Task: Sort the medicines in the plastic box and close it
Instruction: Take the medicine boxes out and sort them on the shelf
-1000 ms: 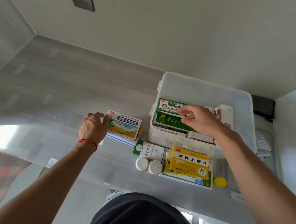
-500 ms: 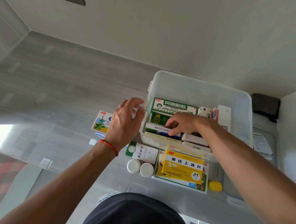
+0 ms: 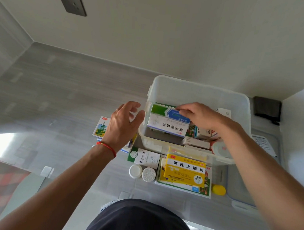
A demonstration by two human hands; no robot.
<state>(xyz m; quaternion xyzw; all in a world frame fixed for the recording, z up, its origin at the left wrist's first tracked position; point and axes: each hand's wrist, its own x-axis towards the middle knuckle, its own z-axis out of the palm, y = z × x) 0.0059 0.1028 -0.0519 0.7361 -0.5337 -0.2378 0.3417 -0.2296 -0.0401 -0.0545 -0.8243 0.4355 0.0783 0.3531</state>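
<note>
A pale wall (image 3: 170, 28) fills the upper half of the frame, with a dark socket plate (image 3: 71, 0) at the upper left, and below it runs a grey wood-grain bench (image 3: 52, 92). On the bench, right of centre, stands the clear plastic box (image 3: 198, 92) with its top open; its lid (image 3: 245, 193) seems to lie flat at the lower right edge of the frame, though the right arm hides much of it. The right hand (image 3: 200, 115) reaches into the box from the right, its grip closed on the top edge of a white, green and blue medicine carton (image 3: 166, 122), which stands tilted in the left part of the box above other small cartons (image 3: 195, 142). The left hand (image 3: 122, 124) hovers just left of the box's wall, its grip wide with fingers spread and holding nothing; a red string (image 3: 107, 147) circles that wrist. Behind this hand a stack of flat cartons (image 3: 100, 128) lies on the bench. In front of the box, lower centre, a yellow carton (image 3: 185, 169) rests on a larger flat green-edged pack (image 3: 205, 189). To its left lies a white carton with a green end (image 3: 143, 157), and below that stand two white bottle caps (image 3: 142, 172) side by side. A small yellow cap (image 3: 218, 189) sits at the right of the flat pack.
</note>
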